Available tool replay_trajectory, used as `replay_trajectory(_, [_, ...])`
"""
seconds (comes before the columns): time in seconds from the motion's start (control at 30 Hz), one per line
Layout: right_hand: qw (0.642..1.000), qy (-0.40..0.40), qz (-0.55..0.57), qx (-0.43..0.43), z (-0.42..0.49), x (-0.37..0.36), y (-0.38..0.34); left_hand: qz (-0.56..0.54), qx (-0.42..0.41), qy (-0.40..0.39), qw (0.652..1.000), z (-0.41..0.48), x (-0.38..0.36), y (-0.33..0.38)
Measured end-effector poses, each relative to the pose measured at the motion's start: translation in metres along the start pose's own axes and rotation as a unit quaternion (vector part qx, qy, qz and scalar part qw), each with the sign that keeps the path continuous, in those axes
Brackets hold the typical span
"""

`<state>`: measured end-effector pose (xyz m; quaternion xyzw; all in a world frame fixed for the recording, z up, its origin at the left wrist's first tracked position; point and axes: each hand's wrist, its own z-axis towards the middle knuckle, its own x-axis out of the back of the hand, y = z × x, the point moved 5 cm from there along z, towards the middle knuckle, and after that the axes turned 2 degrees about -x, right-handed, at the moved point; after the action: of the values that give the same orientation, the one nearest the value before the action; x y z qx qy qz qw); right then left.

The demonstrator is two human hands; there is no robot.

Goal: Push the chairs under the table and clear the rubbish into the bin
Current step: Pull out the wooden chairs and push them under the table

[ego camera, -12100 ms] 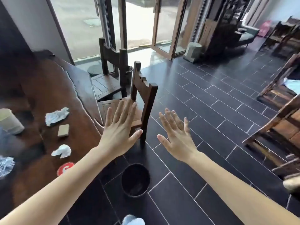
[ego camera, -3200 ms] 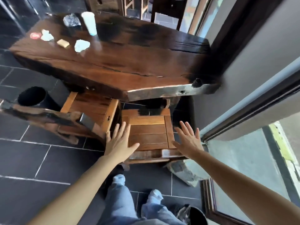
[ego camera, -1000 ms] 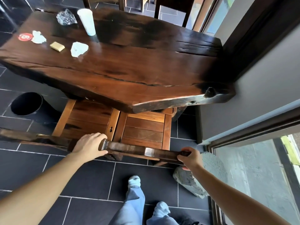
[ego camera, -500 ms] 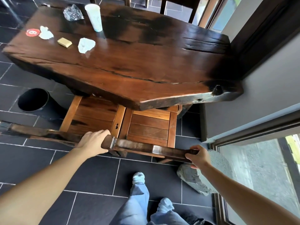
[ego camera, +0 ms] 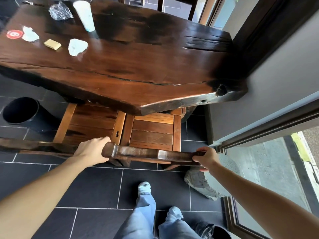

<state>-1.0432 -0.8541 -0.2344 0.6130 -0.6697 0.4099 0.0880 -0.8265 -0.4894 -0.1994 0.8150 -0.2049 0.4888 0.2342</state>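
Spanning most of the view, the tabletop (ego camera: 155, 62) is seen from above, its near edge overhanging two chairs. The right chair (ego camera: 151, 133) is partly tucked, seat half under that edge; the left chair (ego camera: 91, 123) sits just beside it. The right chair's back rail (ego camera: 146, 153) is gripped at both ends, left hand (ego camera: 91, 150) curled over one, right hand (ego camera: 206, 158) clasped round the other. This is judged a hold for a straight, even push. The bin (ego camera: 20, 109) stands on the floor left of the chairs, handy for clearing. Rubbish is left at the far-left corner: cup (ego camera: 84, 15), foil (ego camera: 59, 12), paper wad (ego camera: 77, 47), block (ego camera: 52, 44).
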Motion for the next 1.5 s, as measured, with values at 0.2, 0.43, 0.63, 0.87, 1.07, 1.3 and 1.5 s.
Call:
replay_trajectory(0.2, [1.0,-0.01,-0.01,0.003,0.002,0.009,-0.006,0.0,0.005,0.007,1.0,0.001,0.0,0.006])
replay_trajectory(0.43, [1.0,-0.011,-0.009,0.003,0.005,0.013,-0.008,-0.007,0.004,0.011,1.0,0.001,-0.003,0.007])
replay_trajectory(0.63, [1.0,-0.002,-0.015,0.002,0.004,0.008,-0.005,0.015,-0.01,-0.004,1.0,0.001,-0.001,0.005])
replay_trajectory(0.87, [1.0,-0.001,-0.017,-0.001,0.001,0.003,-0.003,0.019,-0.01,-0.004,1.0,0.0,0.004,0.001])
replay_trajectory(1.07, [0.999,-0.019,-0.042,0.007,-0.001,0.002,-0.005,0.002,-0.001,-0.013,1.0,-0.004,0.006,0.002])
replay_trajectory(1.3, [0.981,0.024,-0.166,0.097,-0.004,0.005,-0.009,-0.009,0.026,-0.012,1.0,-0.011,0.001,0.012])
replay_trajectory(1.5, [0.946,0.026,-0.276,0.165,-0.013,0.003,-0.011,-0.045,0.091,0.022,0.995,-0.021,0.0,0.027])
